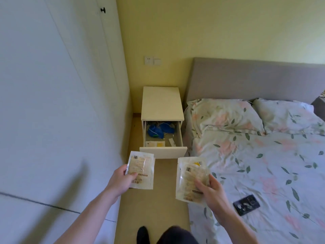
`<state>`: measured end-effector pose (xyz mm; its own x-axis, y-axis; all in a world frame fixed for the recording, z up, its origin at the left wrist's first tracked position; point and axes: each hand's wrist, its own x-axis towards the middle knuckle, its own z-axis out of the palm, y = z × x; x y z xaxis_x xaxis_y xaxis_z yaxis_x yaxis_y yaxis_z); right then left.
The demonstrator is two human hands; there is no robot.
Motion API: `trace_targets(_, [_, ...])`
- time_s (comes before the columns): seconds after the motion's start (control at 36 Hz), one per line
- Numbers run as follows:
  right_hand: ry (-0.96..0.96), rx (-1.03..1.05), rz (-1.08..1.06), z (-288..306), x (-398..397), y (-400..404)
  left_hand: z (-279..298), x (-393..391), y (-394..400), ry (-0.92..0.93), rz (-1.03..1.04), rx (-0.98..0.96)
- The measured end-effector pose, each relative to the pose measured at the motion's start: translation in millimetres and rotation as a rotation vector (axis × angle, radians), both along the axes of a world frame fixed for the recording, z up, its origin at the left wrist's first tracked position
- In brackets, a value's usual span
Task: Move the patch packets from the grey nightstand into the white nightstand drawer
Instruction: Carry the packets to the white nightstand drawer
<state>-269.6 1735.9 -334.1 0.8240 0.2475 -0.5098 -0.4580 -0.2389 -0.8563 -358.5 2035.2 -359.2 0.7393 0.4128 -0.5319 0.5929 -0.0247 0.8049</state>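
Observation:
My left hand (121, 180) holds one pale patch packet (142, 169) by its lower left corner, thumb on its face. In my right hand (210, 189) is a small stack of patch packets (189, 175), gripped at the lower right side. Both are held above the floor, just in front of the white nightstand (161, 103). Its top drawer (163, 152) is pulled out. Inside lie another patch packet (155, 144), a small white device (172, 142) and blue items tangled with white cord (159, 130). The grey nightstand is out of view.
A white wardrobe (52, 103) lines the left. On the right is a bed (263, 164) with floral bedding, two pillows (225, 115) and a grey headboard. A black packet (246, 205) lies on the bed. My legs and a dark foot (143, 234) show at the bottom.

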Motion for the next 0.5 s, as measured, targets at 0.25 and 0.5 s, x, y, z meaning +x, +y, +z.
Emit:
trace_targets(0.25, [0.121,0.024,-0.117,-22.8,83.4,33.8,-31.8,93.3,48.5,0.089,0.056,-0.089])
trace_targets(0.5, [0.214,0.011,-0.119,-49.0,222.8,70.0,-65.0,206.9,82.0,0.152,0.140,-0.125])
